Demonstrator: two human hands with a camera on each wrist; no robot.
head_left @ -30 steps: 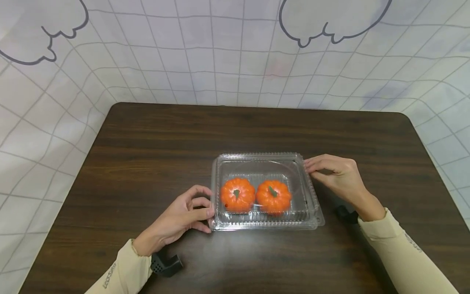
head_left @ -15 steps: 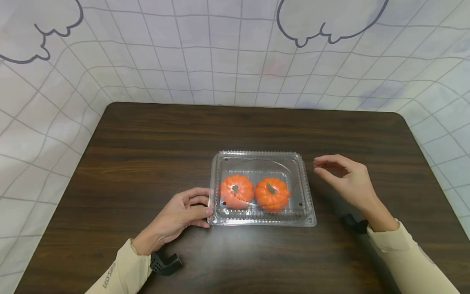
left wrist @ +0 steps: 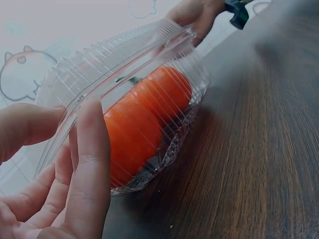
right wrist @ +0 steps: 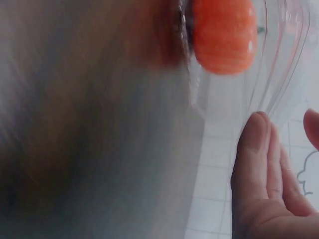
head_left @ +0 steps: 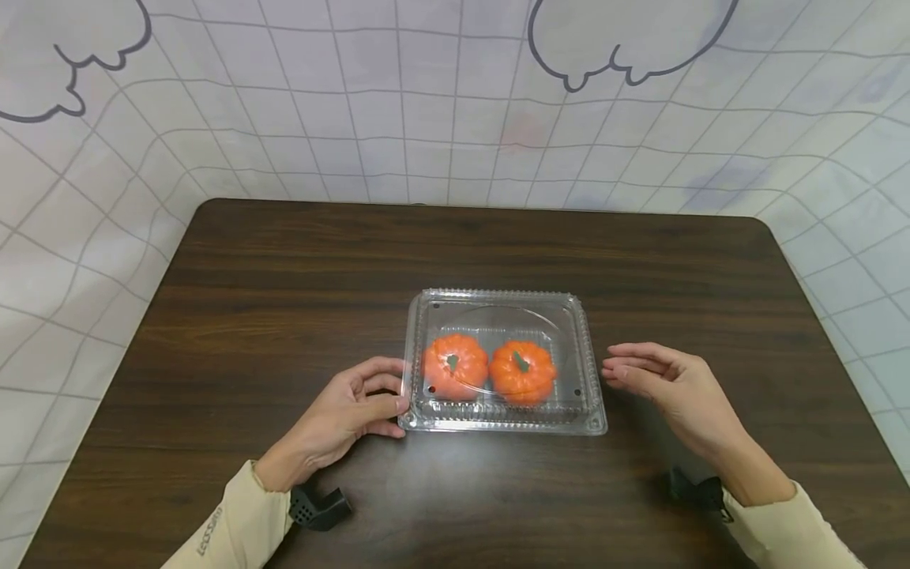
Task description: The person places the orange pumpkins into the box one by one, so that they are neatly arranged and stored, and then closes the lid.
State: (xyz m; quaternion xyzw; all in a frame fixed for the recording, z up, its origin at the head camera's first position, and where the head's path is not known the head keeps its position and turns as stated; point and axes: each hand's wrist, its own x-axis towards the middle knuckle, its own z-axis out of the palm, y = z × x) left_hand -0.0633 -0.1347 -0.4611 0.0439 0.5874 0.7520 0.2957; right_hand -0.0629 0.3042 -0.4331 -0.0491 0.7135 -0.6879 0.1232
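A clear plastic clamshell box point(head_left: 569, 336) lies on the table with its ribbed lid over the base. Inside sit two orange pumpkins with green stems, the left pumpkin point(head_left: 453, 379) beside the right pumpkin point(head_left: 522, 383). My left hand point(head_left: 348, 411) pinches the box's left rim near the front corner. In the left wrist view, thumb and fingers point(left wrist: 89, 154) grip that rim from both sides. Close to the box's right edge is my right hand point(head_left: 675, 387), its fingers extended and fairly straight. The right wrist view shows its fingertips point(right wrist: 255, 129) by the rim; contact cannot be made out.
The dark wood table point(head_left: 355, 261) has rounded far corners. Behind and beside it hangs a white grid-patterned curtain point(head_left: 426, 111) with cloud outlines. A black wrist camera point(head_left: 320, 506) sits at my left wrist, and another camera point(head_left: 693, 490) at the right.
My right hand has let go of the box's right rim, moved off to the right, then come nearer the front. The lid and base corners now line up at the front right. My left hand keeps its grip.
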